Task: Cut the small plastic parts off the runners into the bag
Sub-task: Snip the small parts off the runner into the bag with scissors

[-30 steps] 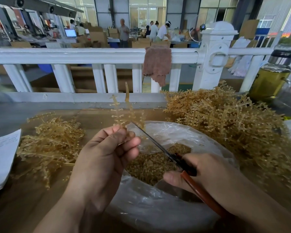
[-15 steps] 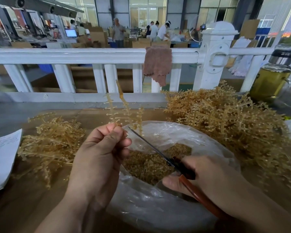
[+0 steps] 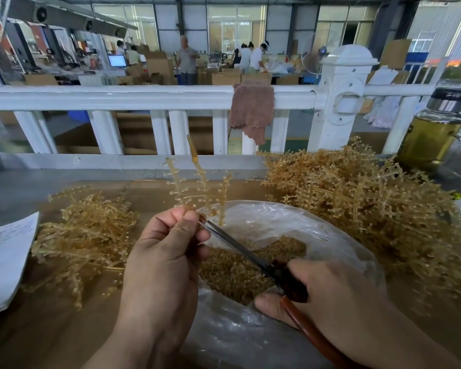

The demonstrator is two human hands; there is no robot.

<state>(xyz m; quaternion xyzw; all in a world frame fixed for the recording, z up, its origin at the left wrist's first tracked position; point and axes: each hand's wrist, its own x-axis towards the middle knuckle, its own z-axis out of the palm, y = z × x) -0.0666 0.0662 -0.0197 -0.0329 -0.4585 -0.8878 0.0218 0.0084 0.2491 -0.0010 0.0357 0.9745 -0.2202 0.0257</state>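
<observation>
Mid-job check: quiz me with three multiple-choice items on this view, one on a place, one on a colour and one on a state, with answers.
1. The cloth hangs:
A. over the white railing
B. on a chair back
C. from the ceiling

2. The handle of the scissors is:
A. blue
B. reddish-brown
C. white

3. The left hand:
A. lies flat and empty
B. is out of view
C. pinches a runner above the bag

Answers:
1. A, the cloth drapes over the top rail.
2. B, the handle shows reddish-brown in the right hand.
3. C, the fingers pinch the runner's base, with its branches pointing up.
</observation>
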